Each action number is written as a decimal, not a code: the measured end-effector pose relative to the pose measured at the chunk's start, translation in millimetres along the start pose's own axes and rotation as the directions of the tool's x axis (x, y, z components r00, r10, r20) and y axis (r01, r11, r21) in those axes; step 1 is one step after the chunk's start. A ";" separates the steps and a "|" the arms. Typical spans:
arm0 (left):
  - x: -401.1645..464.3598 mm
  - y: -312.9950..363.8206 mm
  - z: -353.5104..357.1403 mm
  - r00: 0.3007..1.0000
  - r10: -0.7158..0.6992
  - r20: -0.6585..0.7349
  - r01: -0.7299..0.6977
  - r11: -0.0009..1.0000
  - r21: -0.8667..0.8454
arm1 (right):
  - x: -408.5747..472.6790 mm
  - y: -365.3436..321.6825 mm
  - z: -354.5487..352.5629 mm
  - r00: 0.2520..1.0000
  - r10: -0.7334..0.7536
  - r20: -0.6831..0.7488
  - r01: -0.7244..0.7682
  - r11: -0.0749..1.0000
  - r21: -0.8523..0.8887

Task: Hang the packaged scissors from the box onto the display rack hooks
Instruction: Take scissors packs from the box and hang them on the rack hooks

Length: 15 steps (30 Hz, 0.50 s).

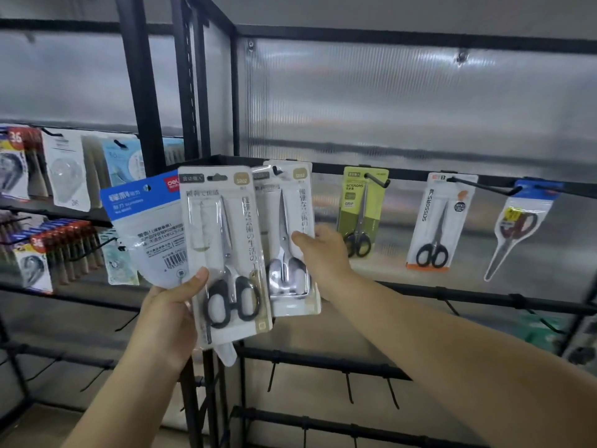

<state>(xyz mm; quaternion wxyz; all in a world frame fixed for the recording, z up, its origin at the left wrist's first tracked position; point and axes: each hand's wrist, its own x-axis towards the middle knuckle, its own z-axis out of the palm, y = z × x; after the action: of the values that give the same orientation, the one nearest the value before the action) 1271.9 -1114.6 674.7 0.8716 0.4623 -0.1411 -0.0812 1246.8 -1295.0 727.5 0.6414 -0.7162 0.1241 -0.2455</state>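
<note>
we work from the rack (420, 171), the black frame whose top bar carries the hooks, and place everything against it. our right hand (323, 253) pinches the silver pack (289, 240) by its right edge, thumb on the front, and the pack's hole sits at the leftmost hook (277, 171) of that bar; whether it is fully threaded we cannot tell, so letting go too soon could drop it below the bar. our left hand (171, 313), left of the rack's corner post, clamps two packs fanned together: the black-handled pack (226, 250) in front and the blue pouch (147, 227) behind it. with one thumb holding both, we judge the rear pouch could slide out if we tilt. along the bar to the right hang the green pack (361, 211), the white pack (436, 221) and the end pouch (517, 227), each swinging free, so a careless arm could knock one off. the box is not in view.
</note>
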 end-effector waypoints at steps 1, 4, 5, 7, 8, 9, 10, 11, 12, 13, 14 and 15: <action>0.9 0.4 -0.8 1.000 0.002 0.000 -0.002 1.000 0.001 | 4.0 -4.5 2.0 1.000 0.020 -0.013 -0.020 0.999 -0.025; 4.4 -1.7 1.3 1.000 0.002 0.018 -0.002 1.000 -0.008 | 19.2 -14.7 7.0 0.992 0.122 0.018 -0.118 0.979 -0.165; 5.1 -2.5 3.7 1.000 0.003 0.026 -0.002 1.000 -0.011 | 23.7 -14.8 7.9 0.989 0.144 0.042 -0.130 0.961 -0.243; 6.4 -3.4 7.2 0.999 0.006 0.039 -0.006 1.000 -0.011 | 25.6 -11.7 9.2 0.987 0.140 0.080 -0.104 0.930 -0.353; 7.0 -3.5 8.3 0.999 0.006 0.046 -0.005 1.000 -0.009 | 24.1 -9.5 9.0 0.990 0.120 0.078 -0.082 0.920 -0.384; 7.7 -3.1 9.2 0.999 0.005 0.054 -0.004 1.000 -0.012 | 20.9 -8.0 8.3 0.994 0.085 0.070 -0.050 0.917 -0.397; 8.6 -2.7 9.3 0.998 0.005 0.057 -0.004 1.000 -0.016 | 16.6 -7.2 7.0 0.997 0.033 0.071 -0.003 0.922 -0.388; 9.2 -2.3 9.7 0.998 0.005 0.059 -0.004 1.000 -0.019 | 11.3 -7.7 5.4 0.996 -0.027 0.088 0.056 0.932 -0.357; 10.2 -2.2 9.9 0.998 0.010 0.061 -0.009 1.000 -0.019 | 5.2 -9.1 4.0 0.990 -0.068 0.124 0.105 0.941 -0.320; 11.4 -2.2 10.7 0.998 0.014 0.065 -0.013 1.000 -0.021 | -0.8 -10.8 1.9 0.980 -0.082 0.179 0.131 0.950 -0.282; 12.1 -2.0 12.1 0.997 0.021 0.070 -0.019 0.999 -0.027 | -5.9 -12.7 0.8 0.970 -0.066 0.235 0.126 0.961 -0.247; 12.9 -2.2 14.1 0.997 0.026 0.079 -0.024 0.999 -0.036 | -9.5 -13.8 0.0 0.958 -0.030 0.286 0.094 0.973 -0.212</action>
<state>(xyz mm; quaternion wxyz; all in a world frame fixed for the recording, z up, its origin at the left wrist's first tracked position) 1279.6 -1130.4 682.6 0.8742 0.4417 -0.1798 -0.0910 1236.9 -1288.4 739.1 0.5598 -0.8149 0.0360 -0.1460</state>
